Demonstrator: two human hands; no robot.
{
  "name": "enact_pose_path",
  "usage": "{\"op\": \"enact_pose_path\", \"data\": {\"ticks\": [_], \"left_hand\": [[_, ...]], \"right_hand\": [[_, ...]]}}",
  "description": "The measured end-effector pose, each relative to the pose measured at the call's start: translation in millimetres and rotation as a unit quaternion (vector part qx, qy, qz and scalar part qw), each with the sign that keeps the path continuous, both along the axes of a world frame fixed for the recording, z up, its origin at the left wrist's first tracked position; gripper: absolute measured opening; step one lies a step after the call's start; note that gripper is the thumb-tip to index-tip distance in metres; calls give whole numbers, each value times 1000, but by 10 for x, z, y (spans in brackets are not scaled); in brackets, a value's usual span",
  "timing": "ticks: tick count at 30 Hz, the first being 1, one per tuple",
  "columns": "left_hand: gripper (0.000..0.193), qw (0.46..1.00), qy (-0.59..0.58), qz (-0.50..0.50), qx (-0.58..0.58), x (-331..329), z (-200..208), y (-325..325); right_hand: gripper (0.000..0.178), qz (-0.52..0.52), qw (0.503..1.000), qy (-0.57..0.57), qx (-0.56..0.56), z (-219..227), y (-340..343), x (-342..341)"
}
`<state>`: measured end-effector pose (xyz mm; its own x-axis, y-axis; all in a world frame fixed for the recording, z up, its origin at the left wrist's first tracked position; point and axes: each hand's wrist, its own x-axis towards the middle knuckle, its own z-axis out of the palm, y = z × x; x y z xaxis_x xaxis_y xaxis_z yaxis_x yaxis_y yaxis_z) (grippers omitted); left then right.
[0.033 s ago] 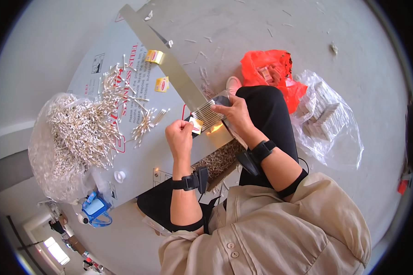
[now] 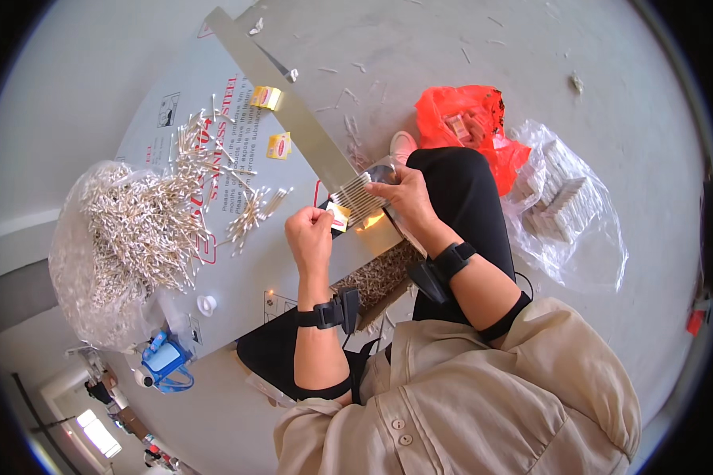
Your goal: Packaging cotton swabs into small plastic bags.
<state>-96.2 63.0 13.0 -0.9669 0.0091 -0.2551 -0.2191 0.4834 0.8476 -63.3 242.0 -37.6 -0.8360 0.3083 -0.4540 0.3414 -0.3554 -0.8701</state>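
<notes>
My left hand (image 2: 310,234) pinches a small yellow-and-white card (image 2: 339,216) between thumb and fingers. Close beside it, my right hand (image 2: 408,196) grips a clear plastic bag (image 2: 385,169) with a row of cotton swabs (image 2: 360,201) lying side by side. The card is against the end of the row nearest my left hand; whether it is inside the bag I cannot tell. Farther up the table's edge sit two stacks of similar yellow cards, one nearer (image 2: 279,146) and one farther (image 2: 267,98). A small loose bunch of swabs (image 2: 255,215) lies left of my hands.
A big clear bag spilling swabs (image 2: 139,229) covers the left of the metal-topped table (image 2: 238,277). Below the table edge is a box of swabs (image 2: 380,277). On the floor at right are a red bag (image 2: 440,111) and a clear bag of white packs (image 2: 558,198).
</notes>
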Motion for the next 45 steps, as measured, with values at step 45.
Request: {"op": "enact_pose_path", "data": {"ticks": [45], "left_hand": [[11, 991, 46, -89, -86, -135, -5, 204]], "right_hand": [[16, -52, 994, -15, -97, 87, -62, 6]]}}
